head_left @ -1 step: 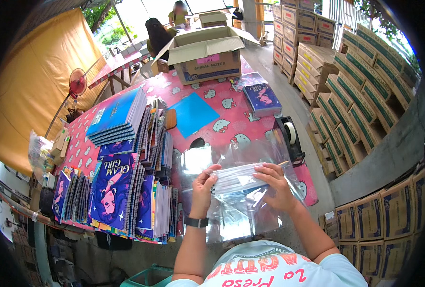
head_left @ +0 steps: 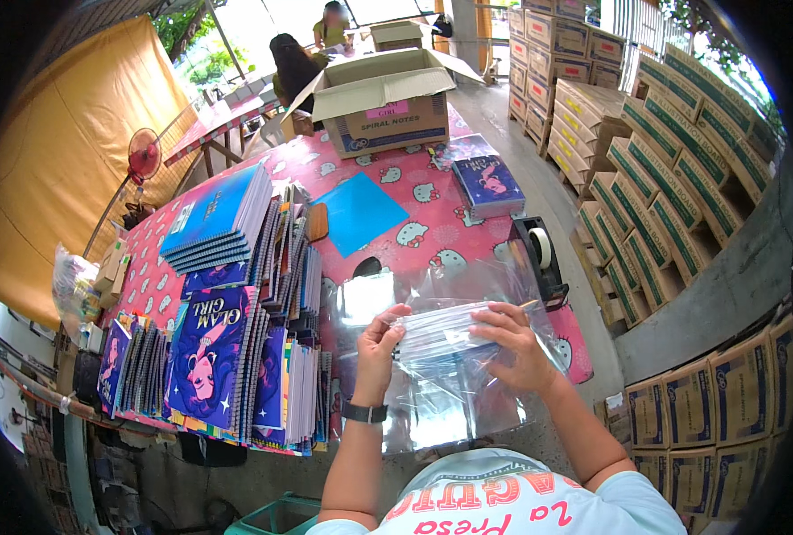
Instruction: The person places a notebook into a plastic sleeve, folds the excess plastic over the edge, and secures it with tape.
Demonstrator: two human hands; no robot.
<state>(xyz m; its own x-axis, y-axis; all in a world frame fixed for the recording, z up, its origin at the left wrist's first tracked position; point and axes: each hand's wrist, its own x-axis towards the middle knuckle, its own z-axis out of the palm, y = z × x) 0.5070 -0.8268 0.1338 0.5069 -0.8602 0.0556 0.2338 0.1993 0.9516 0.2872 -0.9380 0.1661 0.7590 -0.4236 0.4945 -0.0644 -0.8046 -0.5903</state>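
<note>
At the near edge of the table, a stack of notebooks (head_left: 439, 332) stands with its white page edges facing up, inside or under clear plastic film (head_left: 432, 406). My left hand (head_left: 380, 343) grips the stack's left end, thumb and fingers closed on it. Over the right end lies my right hand (head_left: 511, 343), its fingers bent across the top edge and its thumb lower down on the film. Glare on the plastic hides the notebooks' covers and where the film ends. More sheets of film lie flat beneath both hands.
Piles of spiral notebooks (head_left: 202, 361) stand at the left. A tape dispenser (head_left: 539, 263) sits by the right edge. Farther off are a blue sheet (head_left: 356, 214), wrapped notebooks (head_left: 490, 185) and an open carton (head_left: 392, 125). Stacked cartons (head_left: 682, 169) line the right; two people are behind.
My right hand has shifted slightly on the film, and the loose plastic below the stack lies a little differently. The left hand stays at the stack's left end.
</note>
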